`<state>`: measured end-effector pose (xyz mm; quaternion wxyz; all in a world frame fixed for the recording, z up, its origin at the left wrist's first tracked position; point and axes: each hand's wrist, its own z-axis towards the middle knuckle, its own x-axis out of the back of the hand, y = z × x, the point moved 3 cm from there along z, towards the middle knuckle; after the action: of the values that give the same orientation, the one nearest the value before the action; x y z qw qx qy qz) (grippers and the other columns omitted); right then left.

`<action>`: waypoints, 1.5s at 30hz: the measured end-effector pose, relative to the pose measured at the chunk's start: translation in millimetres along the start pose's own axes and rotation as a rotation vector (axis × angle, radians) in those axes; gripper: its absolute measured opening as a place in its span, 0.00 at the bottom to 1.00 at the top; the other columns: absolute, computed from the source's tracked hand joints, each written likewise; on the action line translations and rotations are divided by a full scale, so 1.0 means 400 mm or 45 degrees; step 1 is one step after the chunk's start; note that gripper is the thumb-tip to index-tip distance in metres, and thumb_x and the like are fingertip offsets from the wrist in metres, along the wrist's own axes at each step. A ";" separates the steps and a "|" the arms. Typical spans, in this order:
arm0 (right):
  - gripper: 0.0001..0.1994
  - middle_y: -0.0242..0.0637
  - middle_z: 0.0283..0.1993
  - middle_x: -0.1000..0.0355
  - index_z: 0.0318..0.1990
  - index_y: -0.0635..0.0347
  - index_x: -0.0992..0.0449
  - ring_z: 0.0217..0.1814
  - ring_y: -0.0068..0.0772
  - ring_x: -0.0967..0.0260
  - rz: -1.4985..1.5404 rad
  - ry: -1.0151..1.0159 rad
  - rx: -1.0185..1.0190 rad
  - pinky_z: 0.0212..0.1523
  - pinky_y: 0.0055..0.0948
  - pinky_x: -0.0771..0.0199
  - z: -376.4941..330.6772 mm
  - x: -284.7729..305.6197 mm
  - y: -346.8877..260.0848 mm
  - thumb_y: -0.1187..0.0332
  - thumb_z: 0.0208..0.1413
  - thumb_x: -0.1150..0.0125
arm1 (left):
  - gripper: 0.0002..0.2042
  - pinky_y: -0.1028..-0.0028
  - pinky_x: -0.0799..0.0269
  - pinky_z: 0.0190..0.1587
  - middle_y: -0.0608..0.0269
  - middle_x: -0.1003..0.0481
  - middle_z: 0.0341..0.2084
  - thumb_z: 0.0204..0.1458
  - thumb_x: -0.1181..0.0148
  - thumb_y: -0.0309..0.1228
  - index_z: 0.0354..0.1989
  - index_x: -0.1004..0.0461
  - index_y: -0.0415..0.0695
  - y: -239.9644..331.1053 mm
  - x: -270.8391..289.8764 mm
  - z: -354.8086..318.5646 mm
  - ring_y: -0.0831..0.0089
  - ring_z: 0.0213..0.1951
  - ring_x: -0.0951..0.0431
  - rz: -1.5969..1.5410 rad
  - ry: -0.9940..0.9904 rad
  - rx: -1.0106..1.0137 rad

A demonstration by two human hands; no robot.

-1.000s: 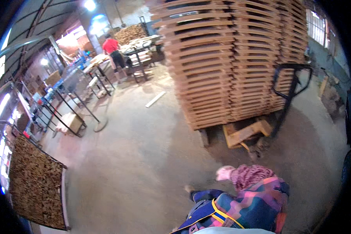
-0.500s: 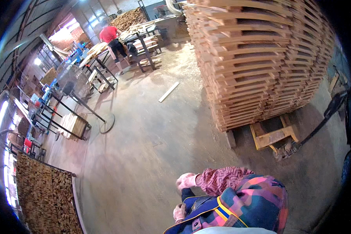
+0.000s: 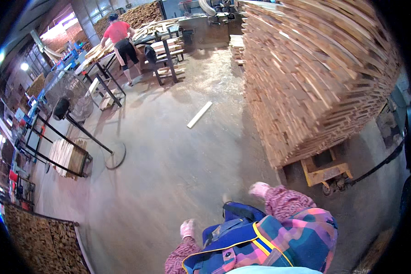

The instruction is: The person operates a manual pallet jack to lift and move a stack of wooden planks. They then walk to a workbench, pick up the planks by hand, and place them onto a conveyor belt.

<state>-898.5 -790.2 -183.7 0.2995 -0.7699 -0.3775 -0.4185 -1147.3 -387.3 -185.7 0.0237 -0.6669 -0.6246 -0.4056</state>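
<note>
With the left hand (image 3: 187, 227) and right hand (image 3: 259, 188) both gloved and empty, walking on could mean tripping over the loose board (image 3: 199, 114) or brushing the tall wood stack (image 3: 315, 77) on its pallet jack (image 3: 326, 173).

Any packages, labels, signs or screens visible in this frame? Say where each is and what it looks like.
None can be made out in this frame.
The view shows a tall stack of wooden boards on a yellow pallet jack, a standing fan at left, and a loose plank on the concrete floor.
Both hands, left hand and right hand, hold nothing.
</note>
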 end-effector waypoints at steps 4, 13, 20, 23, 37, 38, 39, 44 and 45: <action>0.11 0.33 0.44 0.19 0.42 0.45 0.16 0.48 0.39 0.21 0.274 -0.440 -0.171 0.49 0.41 0.22 0.146 0.019 0.079 0.63 0.53 0.41 | 0.22 0.66 0.24 0.46 0.50 0.17 0.37 0.57 0.44 0.46 0.49 0.20 0.41 0.287 0.054 0.298 0.64 0.37 0.16 -0.288 -0.164 -0.247; 0.09 0.36 0.34 0.20 0.34 0.48 0.17 0.41 0.43 0.21 0.132 0.206 0.065 0.39 0.46 0.22 0.913 0.408 0.349 0.61 0.54 0.43 | 0.17 0.62 0.26 0.39 0.51 0.20 0.27 0.59 0.47 0.43 0.31 0.22 0.41 0.477 0.442 0.821 0.60 0.33 0.18 0.000 0.095 -0.685; 0.23 0.43 0.53 0.22 0.56 0.51 0.22 0.58 0.47 0.26 1.237 0.528 -0.164 0.59 0.38 0.28 1.303 1.143 0.197 0.50 0.57 0.41 | 0.19 0.51 0.24 0.42 0.47 0.19 0.32 0.53 0.40 0.50 0.40 0.21 0.46 0.312 0.623 1.178 0.48 0.40 0.18 1.011 -0.511 -0.789; 0.23 0.39 0.53 0.20 0.57 0.53 0.22 0.55 0.32 0.24 1.429 0.492 -0.402 0.58 0.32 0.26 1.302 1.161 0.261 0.53 0.58 0.38 | 0.18 0.48 0.24 0.44 0.42 0.21 0.40 0.55 0.44 0.47 0.43 0.21 0.46 0.386 0.656 1.391 0.44 0.43 0.20 1.152 -0.579 -0.796; 0.22 0.46 0.52 0.23 0.55 0.50 0.21 0.53 0.51 0.24 0.691 -0.247 -0.750 0.52 0.45 0.24 1.321 0.414 0.545 0.51 0.59 0.46 | 0.19 0.65 0.25 0.40 0.55 0.18 0.27 0.55 0.46 0.45 0.40 0.18 0.42 1.558 0.749 1.843 0.60 0.31 0.18 0.650 -0.355 -0.371; 0.18 0.45 0.50 0.22 0.49 0.50 0.19 0.50 0.49 0.23 0.889 -0.012 -0.948 0.51 0.45 0.23 1.388 0.456 0.619 0.53 0.57 0.42 | 0.19 0.64 0.24 0.42 0.53 0.18 0.31 0.55 0.47 0.46 0.41 0.19 0.44 1.578 0.701 1.862 0.57 0.34 0.18 0.700 -0.433 -0.421; 0.15 0.43 0.48 0.21 0.43 0.51 0.16 0.47 0.47 0.21 1.076 0.230 -1.120 0.49 0.45 0.22 1.439 0.529 0.702 0.55 0.54 0.39 | 0.19 0.62 0.24 0.44 0.52 0.18 0.34 0.56 0.48 0.47 0.43 0.19 0.46 1.601 0.652 1.884 0.53 0.37 0.19 0.731 -0.503 -0.470; 0.11 0.36 0.32 0.22 0.42 0.55 0.17 0.32 0.31 0.24 1.531 0.239 -1.090 0.33 0.31 0.25 1.573 0.864 1.051 0.65 0.54 0.40 | 0.21 0.58 0.28 0.56 0.49 0.21 0.49 0.57 0.47 0.49 0.52 0.21 0.51 1.875 0.522 1.734 0.52 0.53 0.22 0.912 -0.700 -0.671; 0.11 0.34 0.26 0.23 0.44 0.56 0.18 0.25 0.24 0.25 1.813 0.193 -1.369 0.27 0.26 0.26 1.614 0.945 1.119 0.67 0.56 0.41 | 0.22 0.58 0.29 0.57 0.49 0.21 0.50 0.57 0.47 0.50 0.53 0.21 0.51 1.896 0.538 1.747 0.51 0.54 0.23 0.800 -0.728 -0.639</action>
<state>-118.0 -403.3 -223.4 0.1111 -0.8283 0.4577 -0.3035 -167.1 -1.9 -170.9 -0.1889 -0.8927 -0.2578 -0.3177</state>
